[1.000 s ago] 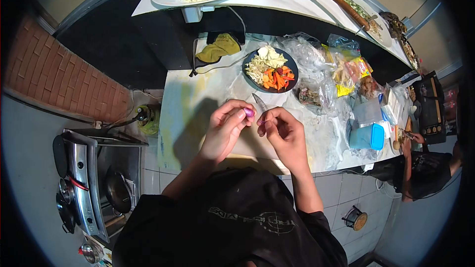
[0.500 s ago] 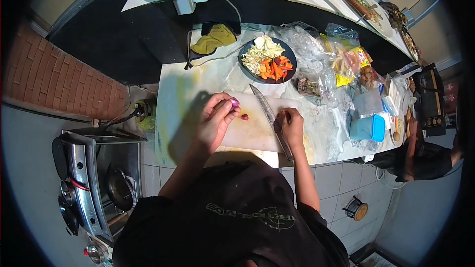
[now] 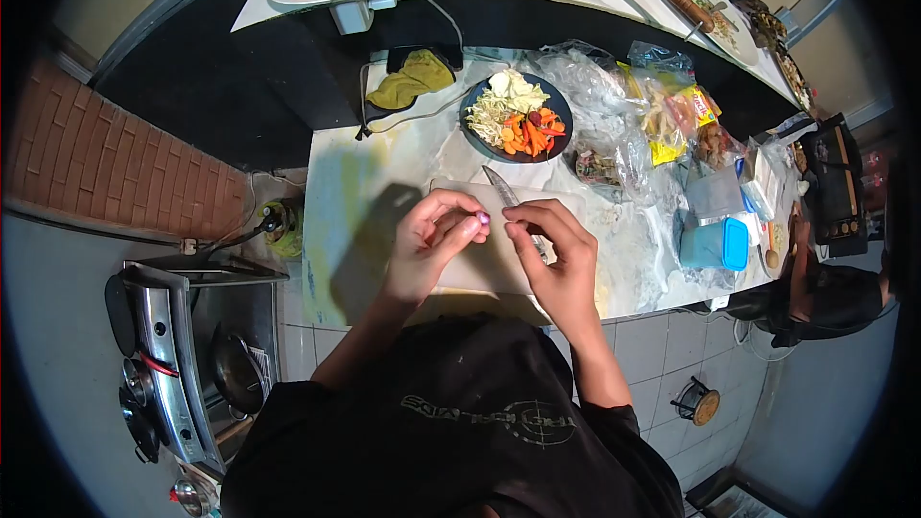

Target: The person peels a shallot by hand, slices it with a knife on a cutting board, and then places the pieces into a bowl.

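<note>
My left hand (image 3: 436, 235) pinches a small purple shallot (image 3: 483, 218) between thumb and fingertips, above the cutting board (image 3: 484, 273). Just right of the shallot is my right hand (image 3: 558, 247), its fingers curled and its thumb and index tips close together. Whatever these fingertips hold, if anything, is too small to make out. A knife (image 3: 501, 190) lies on the board with its tip pointing away from me; my right hand covers much of it from above.
A dark plate (image 3: 470, 142) of cut vegetables sits beyond the board. Plastic bags (image 3: 614, 115) and a blue-lidded container (image 3: 735, 245) occupy the right side. An olive cloth (image 3: 413, 80) lies back left. Another person's dark sleeve (image 3: 835, 302) shows at far right.
My left hand has moved right with the shallot. My right hand has come up from beside the knife handle toward it. The second shallot on the board is now hidden.
</note>
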Tool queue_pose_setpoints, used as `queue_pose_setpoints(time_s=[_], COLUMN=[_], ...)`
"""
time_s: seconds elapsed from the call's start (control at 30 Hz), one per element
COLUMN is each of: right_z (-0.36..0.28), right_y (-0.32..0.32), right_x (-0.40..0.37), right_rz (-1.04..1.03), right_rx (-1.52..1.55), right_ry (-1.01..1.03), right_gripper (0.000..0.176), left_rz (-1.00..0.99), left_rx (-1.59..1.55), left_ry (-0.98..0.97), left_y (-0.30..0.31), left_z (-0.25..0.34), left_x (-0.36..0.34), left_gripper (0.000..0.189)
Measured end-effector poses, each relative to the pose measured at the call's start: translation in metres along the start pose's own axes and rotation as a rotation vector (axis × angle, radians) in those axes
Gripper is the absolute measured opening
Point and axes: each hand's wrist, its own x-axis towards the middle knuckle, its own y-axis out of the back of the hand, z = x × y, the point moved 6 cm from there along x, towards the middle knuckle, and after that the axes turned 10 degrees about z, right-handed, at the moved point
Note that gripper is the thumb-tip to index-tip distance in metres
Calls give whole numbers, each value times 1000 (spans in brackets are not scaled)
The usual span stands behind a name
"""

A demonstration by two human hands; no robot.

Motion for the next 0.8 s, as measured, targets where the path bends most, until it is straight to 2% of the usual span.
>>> queue_pose_setpoints(time_s=[0.1, 0.5, 0.8], right_z=[-12, -23, -21], right_y=[-5, -6, -3], right_x=[2, -1, -2], right_rz=[-20, -20, -26], right_rx=[67, -14, -58], right_ry=[25, 118, 93], right_gripper=[15, 14, 15], left_rz=[-15, 58, 61], left_rx=[19, 27, 67], left_ry=[-87, -190, -173], left_y=[-5, -7, -10], left_z=[10, 15, 7], left_x=[-4, -11, -11], left_gripper=[16, 15, 15])
